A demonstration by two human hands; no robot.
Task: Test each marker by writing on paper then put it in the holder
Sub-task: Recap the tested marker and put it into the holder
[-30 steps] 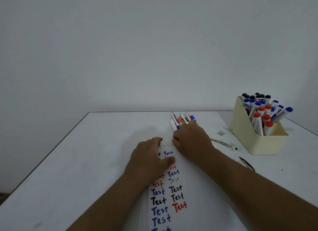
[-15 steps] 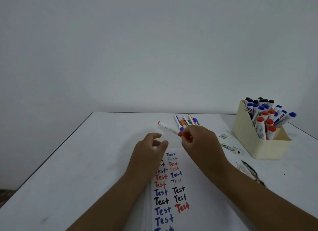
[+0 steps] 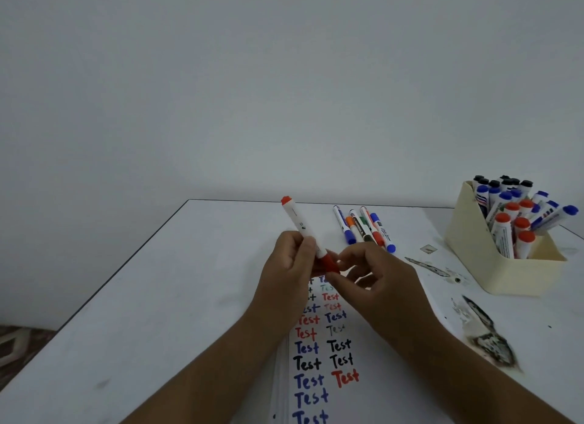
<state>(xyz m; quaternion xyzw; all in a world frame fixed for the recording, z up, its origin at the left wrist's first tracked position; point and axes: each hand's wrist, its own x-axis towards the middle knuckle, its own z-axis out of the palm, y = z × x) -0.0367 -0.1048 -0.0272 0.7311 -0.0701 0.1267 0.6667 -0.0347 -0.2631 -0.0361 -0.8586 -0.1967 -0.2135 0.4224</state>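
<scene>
one red marker (image 3: 304, 233) is up in the air over the paper (image 3: 325, 354), tilted, its far end pointing up and away. the left hand (image 3: 289, 265) grips its body; the right hand (image 3: 373, 275) pinches its red cap. five markers (image 3: 363, 226) lie on the table (image 3: 158, 297), side by side. one holder (image 3: 493, 265) is full of markers

The left hand (image 3: 292, 259) covers the middle of the red marker (image 3: 302, 231), and its cap end is blurred between both hands. The hands hide the top rows of writing on the paper (image 3: 373, 392), whose lower part runs off the bottom edge. Labels on the markers in the holder (image 3: 493, 275) are too small to read.
</scene>
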